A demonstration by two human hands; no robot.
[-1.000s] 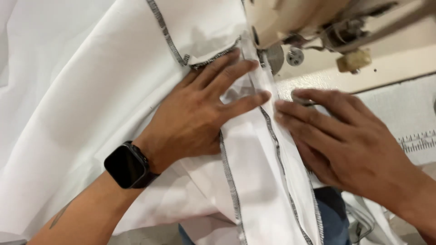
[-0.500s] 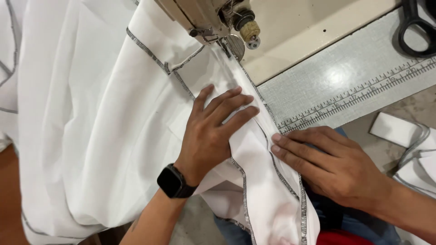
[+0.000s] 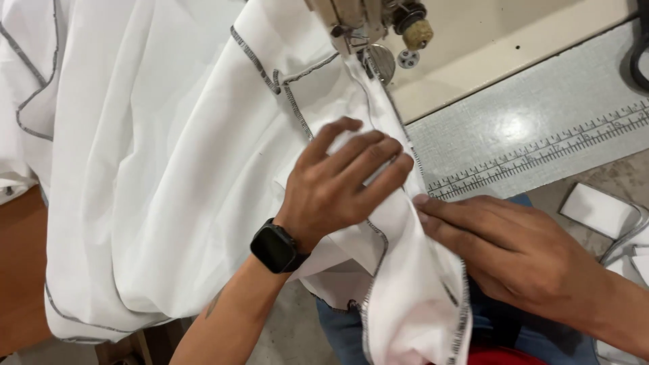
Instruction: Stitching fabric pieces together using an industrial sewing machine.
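I'm pressing my left hand (image 3: 341, 186) flat, fingers spread, on the white fabric (image 3: 182, 169), which has slid nearer the sewing machine (image 3: 365, 20) needle, while my right hand (image 3: 514, 250), open, is pinning the near-right seam.

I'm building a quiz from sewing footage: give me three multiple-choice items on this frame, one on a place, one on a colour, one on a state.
1. Where does the ruler strip lie?
A. right of the cloth
B. on the left wrist
C. under the watch

2. What colour is the cloth's edge stitching?
A. red
B. grey
C. yellow

3. How is the left hand?
A. clenched round scissors
B. lifted clear of the cloth
C. flat on the cloth, fingers spread

Answers: 1 A, it runs along the table right of the cloth. 2 B, grey thread borders the white panels. 3 C, its palm presses the fold, beside the right hand.
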